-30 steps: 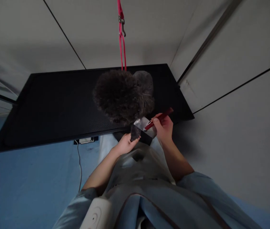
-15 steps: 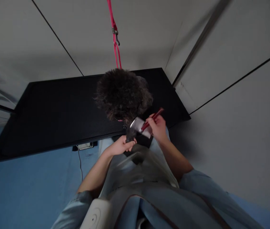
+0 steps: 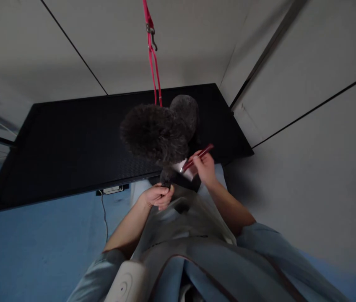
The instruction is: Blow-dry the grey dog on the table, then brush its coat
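A small dark fluffy dog (image 3: 160, 132) stands on the near edge of a black table (image 3: 71, 142), tied by a pink leash (image 3: 152, 58) that hangs from above. My left hand (image 3: 156, 195) is closed around the dog's dark paw (image 3: 166, 178), held out over the table edge. My right hand (image 3: 204, 167) grips a brush with a red handle (image 3: 196, 157); its metal head rests against the fur just under the dog's body.
White wall panels with dark seams rise behind and to the right of the table. The floor (image 3: 39, 243) is blue. A white socket box (image 3: 112, 190) hangs under the table edge with a cable running down. I wear a grey apron (image 3: 184, 226).
The dog has turned and lowered its head toward the left. My left hand has slid down and closed tighter on the paw. The brush has moved in under the fur.
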Tool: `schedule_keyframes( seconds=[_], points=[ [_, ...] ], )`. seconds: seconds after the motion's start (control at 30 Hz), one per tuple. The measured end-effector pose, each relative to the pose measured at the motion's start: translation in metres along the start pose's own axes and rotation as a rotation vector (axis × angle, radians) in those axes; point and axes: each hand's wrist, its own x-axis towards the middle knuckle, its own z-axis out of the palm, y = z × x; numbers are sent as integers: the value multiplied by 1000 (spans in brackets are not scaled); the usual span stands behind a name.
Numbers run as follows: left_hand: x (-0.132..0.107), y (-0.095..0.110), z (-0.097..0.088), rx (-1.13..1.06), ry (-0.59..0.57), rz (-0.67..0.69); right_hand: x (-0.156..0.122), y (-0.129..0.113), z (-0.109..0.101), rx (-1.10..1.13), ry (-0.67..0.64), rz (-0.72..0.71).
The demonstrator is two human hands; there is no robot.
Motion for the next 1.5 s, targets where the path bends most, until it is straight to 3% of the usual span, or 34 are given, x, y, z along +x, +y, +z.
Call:
schedule_keyframes(
  seconds=[0.07, 0.2, 0.27, 0.37, 0.43, 0.5, 0.63, 0.67, 0.73, 0.83, 0.93, 1.07, 1.13, 1.23, 1.27, 1.37, 1.4, 1.5],
  points=[
    [-1, -2, -3, -57, -22, 6, 4, 10, -2, 62, 106, -20],
    [-1, -3, -4, -75, -53, -29, 22, 28, -1, 252, -174, 205],
    [0, -2, -3, -63, -39, -61, 41, 32, 1, 378, -220, 370],
    [-4, 5, -1, 42, 22, -122, 70, 29, 2, 440, -430, 593],
    [-9, 15, 0, 191, 116, -152, 82, 24, 3, 409, -581, 656],
    [-16, 27, 3, 442, 340, -157, 87, 18, 7, 391, -626, 656],
    [-17, 40, 10, 1256, 1144, 45, 81, 9, 21, 352, -589, 564],
    [-13, 39, 11, 1438, 1275, 84, 79, 7, 25, 342, -571, 528],
    [-3, 33, 11, 1657, 1356, 64, 76, 4, 32, 333, -524, 454],
    [6, 29, 9, 1659, 1234, -74, 74, -2, 37, 282, -510, 374],
    [-4, 39, 10, 1514, 997, -52, 73, -10, 31, 103, -484, 256],
    [-30, 60, 21, 1388, 664, 111, 56, -26, 20, 37, -88, -104],
    [-39, 64, 26, 1354, 574, 125, 41, -31, 18, 72, -84, -174],
    [-43, 66, 33, 1328, 517, 112, 23, -33, 18, 50, -323, -95],
    [-43, 66, 35, 1331, 510, 112, 20, -33, 18, 36, -303, -102],
    [-42, 67, 39, 1372, 496, 114, 15, -31, 16, 23, 36, -263],
    [-42, 68, 41, 1384, 482, 101, 12, -31, 15, 21, 64, -282],
    [-45, 69, 44, 1415, 479, 50, 4, -29, 11, 9, -153, -157]
  ],
)
